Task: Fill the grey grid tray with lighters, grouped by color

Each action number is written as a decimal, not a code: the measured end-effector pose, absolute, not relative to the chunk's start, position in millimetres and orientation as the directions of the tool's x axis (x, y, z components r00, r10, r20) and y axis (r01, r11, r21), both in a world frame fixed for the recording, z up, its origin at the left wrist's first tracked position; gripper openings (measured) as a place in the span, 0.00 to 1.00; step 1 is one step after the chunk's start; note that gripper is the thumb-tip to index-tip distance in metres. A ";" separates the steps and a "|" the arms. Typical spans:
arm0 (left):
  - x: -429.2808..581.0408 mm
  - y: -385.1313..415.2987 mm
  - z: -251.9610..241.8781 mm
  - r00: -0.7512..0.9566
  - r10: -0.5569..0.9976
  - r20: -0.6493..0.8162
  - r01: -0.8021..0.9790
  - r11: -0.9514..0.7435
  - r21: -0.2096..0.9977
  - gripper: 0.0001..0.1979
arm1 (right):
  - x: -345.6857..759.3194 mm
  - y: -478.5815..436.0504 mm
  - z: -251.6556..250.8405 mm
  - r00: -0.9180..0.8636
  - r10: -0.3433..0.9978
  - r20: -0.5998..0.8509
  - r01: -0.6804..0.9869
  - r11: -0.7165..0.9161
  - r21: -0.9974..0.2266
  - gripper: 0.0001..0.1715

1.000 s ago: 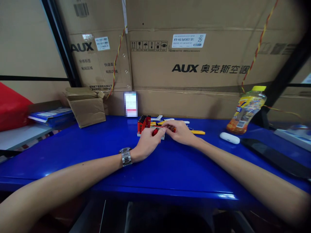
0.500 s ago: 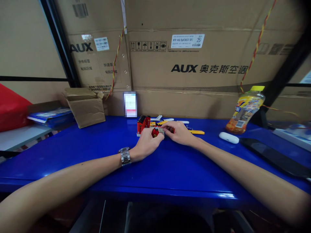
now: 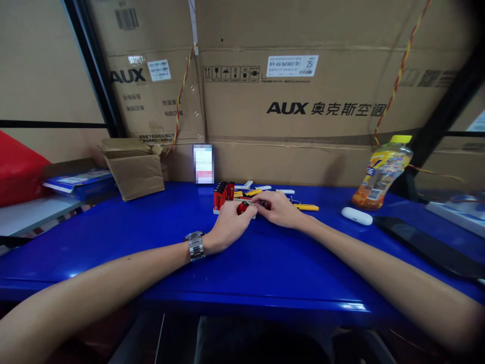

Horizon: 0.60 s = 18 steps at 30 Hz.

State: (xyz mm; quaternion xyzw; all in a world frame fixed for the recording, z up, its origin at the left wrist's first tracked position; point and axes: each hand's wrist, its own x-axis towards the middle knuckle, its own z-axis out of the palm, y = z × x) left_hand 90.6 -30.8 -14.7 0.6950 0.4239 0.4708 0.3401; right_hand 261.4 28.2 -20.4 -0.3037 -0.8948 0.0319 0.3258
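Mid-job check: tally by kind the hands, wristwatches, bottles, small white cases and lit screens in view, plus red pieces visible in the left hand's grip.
Hands: 2 (left hand, right hand)
Wristwatch: 1
Bottle: 1
Small white case: 1
Lit screen: 1
Red piece in left grip: 1
Total: 7

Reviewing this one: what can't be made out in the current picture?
Head view, all items:
Small red rounded object: mostly hidden by the left hand.
Dark red piece: mostly covered by the right hand.
Bright upright rectangular screen: contents pixelated.
Smooth red shape, far left: cut off by the edge.
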 end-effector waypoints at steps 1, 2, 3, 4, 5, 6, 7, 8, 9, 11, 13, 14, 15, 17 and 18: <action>90.4 -30.8 -14.9 0.202 0.909 0.365 0.274 -0.410 0.870 0.17 | 261.6 28.8 -20.9 -0.606 0.563 0.562 0.524 0.814 -0.251 0.11; 90.2 -30.7 -15.2 0.206 0.905 0.371 0.282 -0.418 0.863 0.17 | 261.8 29.2 -21.3 -0.608 0.563 0.560 0.526 0.814 -0.247 0.11; 89.9 -30.4 -15.6 0.212 0.898 0.385 0.293 -0.434 0.852 0.17 | 262.0 29.6 -21.5 -0.609 0.563 0.559 0.529 0.813 -0.242 0.12; 89.5 -30.0 -16.2 0.218 0.889 0.403 0.304 -0.454 0.838 0.16 | 262.1 29.8 -21.7 -0.609 0.563 0.559 0.531 0.813 -0.240 0.12; 89.1 -29.5 -16.8 0.223 0.879 0.422 0.314 -0.474 0.822 0.15 | 262.2 30.0 -21.8 -0.609 0.564 0.558 0.532 0.812 -0.240 0.12; 88.7 -28.9 -17.4 0.226 0.871 0.436 0.323 -0.490 0.810 0.14 | 262.4 30.1 -21.8 -0.608 0.566 0.557 0.533 0.811 -0.243 0.13; 88.4 -28.3 -17.9 0.229 0.867 0.443 0.332 -0.498 0.801 0.13 | 262.5 30.1 -21.9 -0.607 0.569 0.555 0.534 0.809 -0.246 0.13; 88.2 -27.8 -18.2 0.229 0.866 0.444 0.343 -0.499 0.796 0.12 | 262.6 30.2 -22.0 -0.606 0.571 0.553 0.535 0.808 -0.249 0.14; 88.1 -27.4 -18.4 0.227 0.868 0.442 0.353 -0.496 0.793 0.12 | 262.7 30.2 -22.1 -0.606 0.574 0.550 0.536 0.806 -0.251 0.14; 88.3 -27.1 -18.2 0.218 0.874 0.434 0.371 -0.486 0.792 0.11 | 262.8 30.2 -22.2 -0.608 0.575 0.547 0.536 0.806 -0.251 0.14; 88.7 -27.5 -17.6 0.209 0.877 0.433 0.379 -0.481 0.791 0.12 | 262.4 30.0 -21.7 -0.612 0.568 0.550 0.530 0.811 -0.247 0.13; 89.0 -27.8 -17.3 0.204 0.879 0.432 0.382 -0.478 0.791 0.12 | 262.0 29.5 -21.1 -0.612 0.566 0.552 0.528 0.812 -0.247 0.13; 89.2 -28.2 -17.1 0.199 0.881 0.430 0.383 -0.474 0.793 0.12 | 261.5 28.9 -20.2 -0.609 0.568 0.554 0.528 0.811 -0.250 0.12; 89.3 -28.5 -17.2 0.197 0.884 0.424 0.376 -0.468 0.800 0.13 | 260.4 26.6 -17.2 -0.591 0.580 0.561 0.529 0.804 -0.273 0.11; 89.3 -28.5 -17.5 0.200 0.885 0.421 0.366 -0.465 0.806 0.14 | 259.8 25.0 -15.1 -0.575 0.591 0.565 0.529 0.796 -0.294 0.11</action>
